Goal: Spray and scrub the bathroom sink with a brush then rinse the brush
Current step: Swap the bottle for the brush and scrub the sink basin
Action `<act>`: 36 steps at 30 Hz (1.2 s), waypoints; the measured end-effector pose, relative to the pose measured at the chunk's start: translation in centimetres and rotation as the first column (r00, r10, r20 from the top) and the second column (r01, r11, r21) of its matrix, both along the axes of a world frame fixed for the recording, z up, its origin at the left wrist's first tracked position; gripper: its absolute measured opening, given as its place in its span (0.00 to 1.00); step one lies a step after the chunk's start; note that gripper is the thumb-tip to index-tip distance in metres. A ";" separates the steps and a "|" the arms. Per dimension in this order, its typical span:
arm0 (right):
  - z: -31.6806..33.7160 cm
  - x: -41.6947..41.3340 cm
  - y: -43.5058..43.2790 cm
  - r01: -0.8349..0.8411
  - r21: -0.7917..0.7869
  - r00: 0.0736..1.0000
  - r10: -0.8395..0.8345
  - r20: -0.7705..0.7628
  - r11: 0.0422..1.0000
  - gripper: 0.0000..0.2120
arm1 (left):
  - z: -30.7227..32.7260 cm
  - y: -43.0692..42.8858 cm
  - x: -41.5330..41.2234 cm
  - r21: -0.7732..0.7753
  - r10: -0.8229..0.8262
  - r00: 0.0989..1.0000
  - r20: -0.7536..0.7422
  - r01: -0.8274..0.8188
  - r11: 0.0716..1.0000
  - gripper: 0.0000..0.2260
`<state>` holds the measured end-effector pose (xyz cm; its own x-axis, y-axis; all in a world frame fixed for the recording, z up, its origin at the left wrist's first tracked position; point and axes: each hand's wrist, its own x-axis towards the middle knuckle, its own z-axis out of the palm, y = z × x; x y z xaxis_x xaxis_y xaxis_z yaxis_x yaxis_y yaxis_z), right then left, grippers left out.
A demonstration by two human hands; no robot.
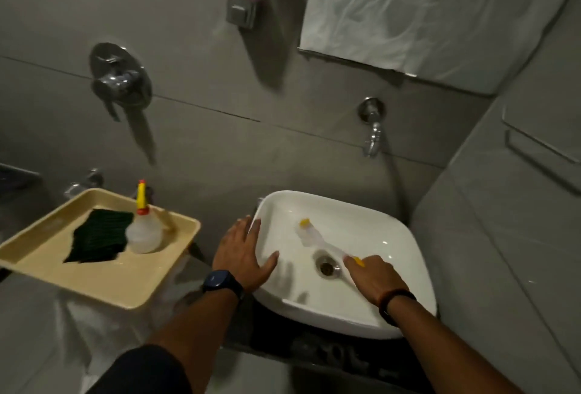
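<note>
- Brush (317, 238) lies in the sink (405, 236), long axis running from the drain toward the far-left corner.
- Right hand (374, 277) fingers grip its handle; left hand (243, 252) rests open on the left rim.

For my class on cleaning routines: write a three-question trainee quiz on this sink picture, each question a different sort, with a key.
1. True or false: the left hand lies flat on the rim of the sink.
2. Multiple choice: where does the squeeze bottle stand? A) in the basin B) on the beige tray beside the green scouring pad C) on the floor
3. Fill in: the right hand grips the handle of the ____, whose head lies in the basin past the drain.

Key: 1 true; 2 B; 3 brush
</note>
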<state>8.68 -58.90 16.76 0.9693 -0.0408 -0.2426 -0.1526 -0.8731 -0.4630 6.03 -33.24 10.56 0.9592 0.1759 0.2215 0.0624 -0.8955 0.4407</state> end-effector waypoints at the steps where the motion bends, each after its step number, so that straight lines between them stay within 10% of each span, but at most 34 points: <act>1: -0.4 0.0 -1.8 0.027 -0.054 0.999 -0.029 -0.032 0.998 0.29 | -0.6 -1.3 0.4 0.004 -0.003 0.999 -0.038 0.003 1.000 0.39; 8: -5.8 1.4 -2.9 -0.056 -0.197 0.965 0.002 -0.262 0.979 0.31 | -5.6 -3.6 3.6 0.104 0.034 0.985 -0.171 -0.017 0.994 0.42; 15: -7.5 6.2 -2.0 0.197 -0.157 0.965 -0.219 -0.142 0.968 0.30 | -6.5 -2.3 6.5 0.081 0.053 0.994 -0.093 -0.046 0.996 0.41; 21: -8.5 7.3 0.0 -0.041 -0.140 0.974 0.008 -0.225 0.989 0.32 | -7.1 -1.7 7.3 0.096 0.025 0.996 -0.080 -0.018 0.995 0.40; 36: -7.0 4.1 -8.4 0.179 -0.341 0.971 -0.220 -0.088 0.923 0.32 | -6.8 -1.7 7.3 0.173 0.014 0.991 -0.130 0.009 0.985 0.40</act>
<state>12.76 -67.30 9.75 0.8965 -0.3277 -0.2983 -0.3764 -0.9183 -0.1226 13.30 -34.99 3.77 0.9813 0.1487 0.1220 0.1118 -0.9571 0.2673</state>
